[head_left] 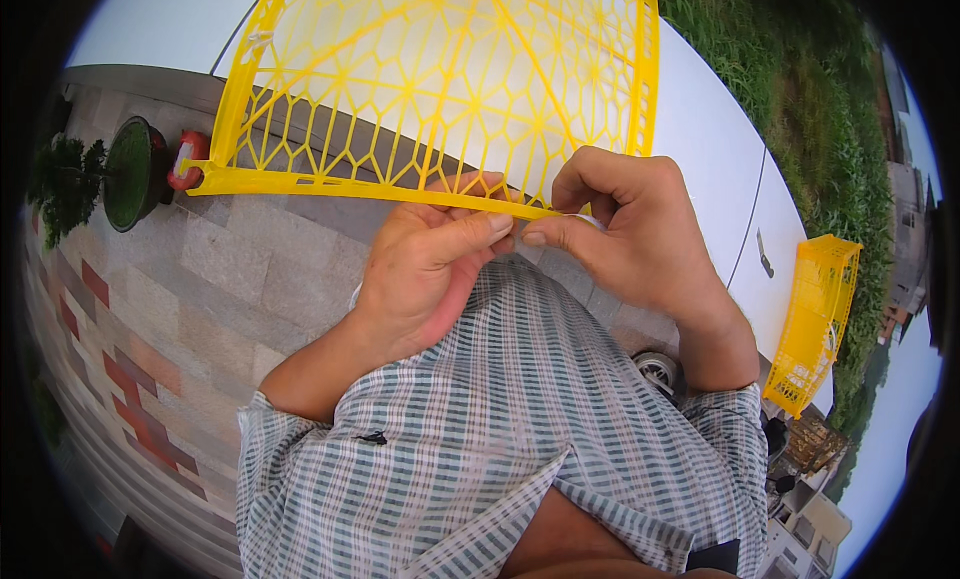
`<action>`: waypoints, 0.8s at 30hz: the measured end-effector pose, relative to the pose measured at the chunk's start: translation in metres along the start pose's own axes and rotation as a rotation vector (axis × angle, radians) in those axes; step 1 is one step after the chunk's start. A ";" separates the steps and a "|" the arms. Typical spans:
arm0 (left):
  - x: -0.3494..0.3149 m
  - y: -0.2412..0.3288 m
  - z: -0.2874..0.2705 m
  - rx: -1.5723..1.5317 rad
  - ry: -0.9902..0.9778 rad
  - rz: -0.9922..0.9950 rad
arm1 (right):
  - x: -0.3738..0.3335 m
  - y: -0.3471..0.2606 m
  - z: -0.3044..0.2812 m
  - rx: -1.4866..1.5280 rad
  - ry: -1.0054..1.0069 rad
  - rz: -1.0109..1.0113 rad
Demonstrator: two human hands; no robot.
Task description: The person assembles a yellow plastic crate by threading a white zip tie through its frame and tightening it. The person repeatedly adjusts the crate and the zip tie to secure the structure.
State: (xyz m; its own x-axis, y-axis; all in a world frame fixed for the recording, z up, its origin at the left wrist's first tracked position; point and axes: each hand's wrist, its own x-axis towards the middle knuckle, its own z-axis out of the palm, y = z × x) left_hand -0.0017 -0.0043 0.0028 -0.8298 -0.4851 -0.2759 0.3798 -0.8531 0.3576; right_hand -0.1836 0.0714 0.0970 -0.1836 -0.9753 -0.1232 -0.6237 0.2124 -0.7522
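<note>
A yellow plastic lattice panel (400, 109), perhaps a side or base of a crate, spreads out in front of me with its long rim toward my body. My left hand (430, 259) is closed on that near rim, thumb on top and fingers behind the lattice. Just to its right, my right hand (625, 224) pinches thumb and bent forefinger together at the same rim. A bit of something whitish (592, 220) shows between those fingers, too small to name. At the panel's upper left edge sits a small white tie or knot (261, 39).
Behind the panel is a large white surface with a handle (765, 253), seemingly a vehicle. Another yellow crate (815, 324) stands at far right. On the left are a potted plant (135, 174), a red object (188, 159) by the panel corner, and stone paving (230, 269).
</note>
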 end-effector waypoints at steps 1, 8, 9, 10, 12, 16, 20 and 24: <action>0.000 0.000 0.000 -0.006 0.007 0.014 | -0.001 -0.002 0.001 -0.006 -0.003 -0.004; -0.009 -0.002 -0.011 -0.026 0.024 0.076 | -0.005 0.007 0.027 -0.174 0.135 -0.255; -0.011 -0.002 -0.014 -0.026 0.044 0.080 | -0.003 0.007 0.028 -0.198 0.114 -0.254; -0.013 -0.002 -0.016 -0.023 0.060 0.078 | -0.001 0.006 0.030 -0.222 0.092 -0.253; -0.015 -0.001 -0.020 -0.022 0.090 0.071 | 0.001 0.000 0.035 -0.286 0.099 -0.269; -0.007 -0.004 -0.045 -0.087 0.012 0.033 | 0.000 -0.004 0.036 -0.303 0.069 -0.258; 0.003 -0.019 -0.061 -0.182 -0.095 -0.017 | 0.005 0.004 0.037 -0.262 0.061 -0.265; 0.014 -0.021 -0.064 -0.261 -0.222 -0.047 | 0.010 0.009 0.030 -0.213 0.013 -0.262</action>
State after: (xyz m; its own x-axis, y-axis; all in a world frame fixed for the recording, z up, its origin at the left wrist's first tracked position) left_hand 0.0053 -0.0053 -0.0659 -0.9068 -0.4146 -0.0758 0.4067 -0.9080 0.1009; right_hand -0.1681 0.0619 0.0690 -0.0051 -0.9978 0.0660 -0.7956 -0.0359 -0.6048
